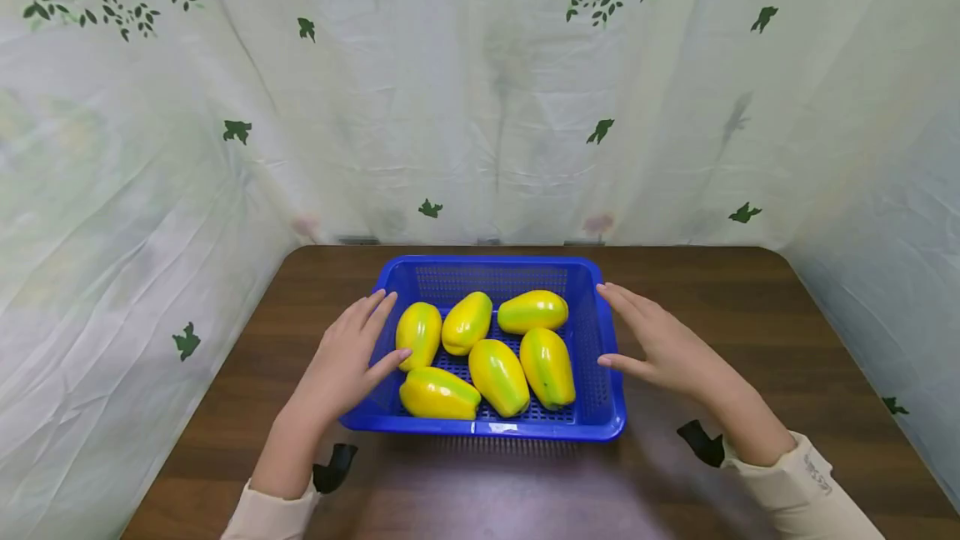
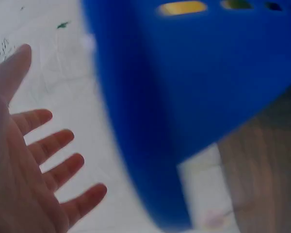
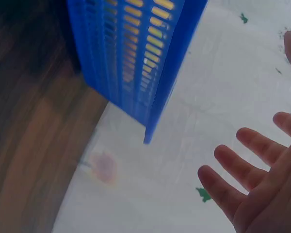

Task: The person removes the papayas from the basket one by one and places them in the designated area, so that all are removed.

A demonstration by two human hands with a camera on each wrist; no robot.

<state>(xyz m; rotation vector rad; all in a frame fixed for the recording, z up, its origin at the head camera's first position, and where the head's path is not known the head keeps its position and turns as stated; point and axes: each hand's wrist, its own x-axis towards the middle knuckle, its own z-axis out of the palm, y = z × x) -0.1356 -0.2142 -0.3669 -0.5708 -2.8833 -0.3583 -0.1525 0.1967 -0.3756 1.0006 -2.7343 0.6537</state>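
A blue plastic basket (image 1: pixel 540 432) with slotted walls stands on the brown table and holds several yellow-green papayas (image 1: pixel 498 377). My left hand (image 1: pixel 341 369) is over the basket's left side, fingers straight and slightly spread, overlapping the rim in the head view. On the opposite side my right hand (image 1: pixel 663 348) is held palm inward, its fingertips close to the right rim. Both wrist views show spread fingers with a gap to the basket wall (image 3: pixel 160 73) and nothing in the palms. In the left wrist view the basket's side (image 2: pixel 208 87) is blurred and near.
The wood-grain table (image 1: pixel 750 323) extends to both sides and in front of the basket. Behind and beside it hang pale curtains (image 1: pixel 465 107) printed with green leaves and birds. A black strap (image 1: pixel 335 468) hangs at the left wrist, another strap (image 1: pixel 702 443) at the right.
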